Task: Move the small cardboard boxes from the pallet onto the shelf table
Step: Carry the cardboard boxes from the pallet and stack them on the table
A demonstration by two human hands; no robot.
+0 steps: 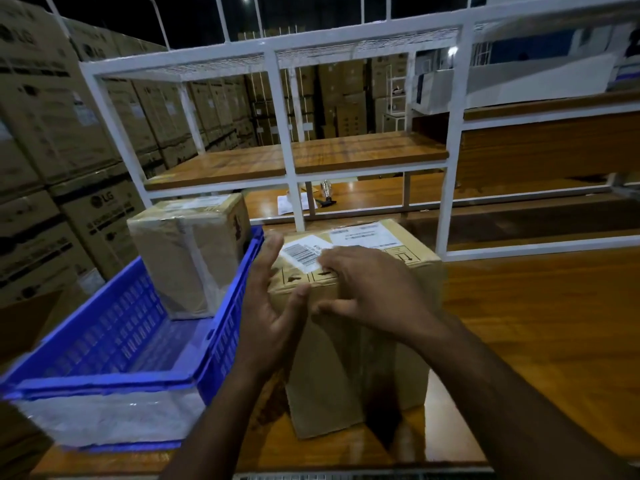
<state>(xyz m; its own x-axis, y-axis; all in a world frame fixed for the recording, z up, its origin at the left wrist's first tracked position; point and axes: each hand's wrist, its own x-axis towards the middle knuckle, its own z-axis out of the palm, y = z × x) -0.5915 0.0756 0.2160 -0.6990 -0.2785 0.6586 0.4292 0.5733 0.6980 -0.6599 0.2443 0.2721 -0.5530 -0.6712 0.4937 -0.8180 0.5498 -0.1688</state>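
Note:
A small cardboard box (349, 362) with white labels on its top stands upright on the wooden shelf table (540, 323). My left hand (273, 306) is open at the box's left side, fingers straight, thumb near the top front edge. My right hand (370, 289) hovers over the box's top front edge with fingers spread and relaxed; whether it touches is unclear. A second cardboard box (188, 254), wrapped in clear tape, stands inside a blue plastic crate (114, 344) to the left.
A white metal shelf frame (294, 168) with wooden boards rises behind the box. A bottle and papers (311, 199) lie on the lower board beyond. Tall stacks of large printed cartons (52, 133) fill the left and background.

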